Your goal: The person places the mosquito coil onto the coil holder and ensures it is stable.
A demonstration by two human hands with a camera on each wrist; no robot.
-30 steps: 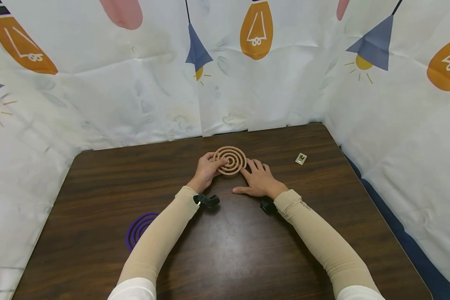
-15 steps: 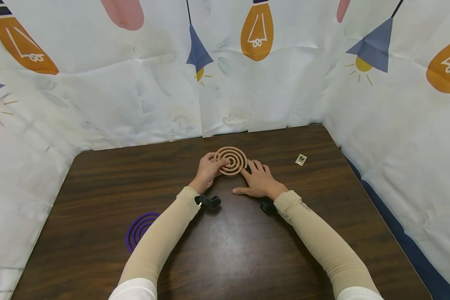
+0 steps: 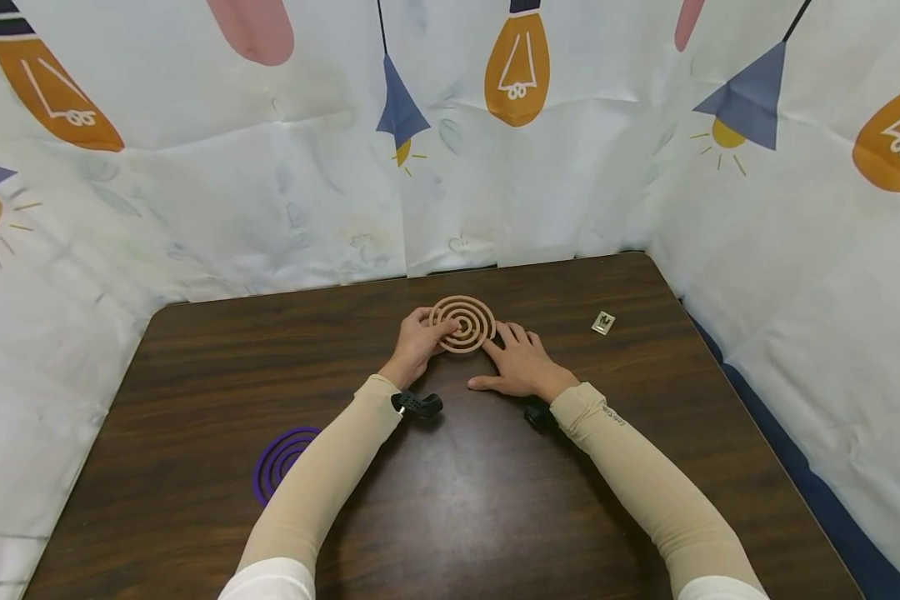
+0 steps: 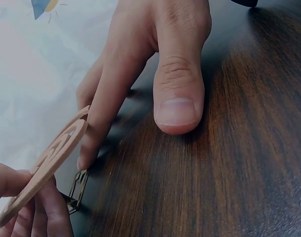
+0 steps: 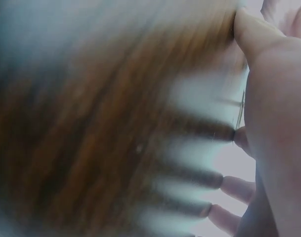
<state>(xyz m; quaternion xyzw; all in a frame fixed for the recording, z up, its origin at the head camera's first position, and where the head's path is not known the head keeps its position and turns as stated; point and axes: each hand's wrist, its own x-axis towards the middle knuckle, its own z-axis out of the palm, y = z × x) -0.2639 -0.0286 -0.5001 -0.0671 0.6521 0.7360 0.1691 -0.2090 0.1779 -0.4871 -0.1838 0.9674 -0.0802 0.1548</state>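
In the head view, a tan mosquito coil [image 3: 479, 319] stands near the far middle of the table. My left hand [image 3: 411, 348] pinches it between thumb and fingers from the left. The left wrist view shows the coil [image 4: 66, 143] tilted, with a small metal coil stand [image 4: 79, 191] low beside it on the table. My right hand [image 3: 521, 367] lies with its fingers spread and straight; a fingertip touches the end of that stand, and the coil's edge is close to the index finger. Whether coil and stand are joined is hidden by the left fingers.
A purple mosquito coil [image 3: 267, 467] lies at the left, partly covered by my left forearm. Toward the right back of the dark wooden table [image 3: 217, 367] is a small gold metal plate [image 3: 603, 322]. A printed white curtain [image 3: 307, 192] hangs behind.
Both hands and the tan coil keep nearly the same place. The whole head view has shifted slightly downward.
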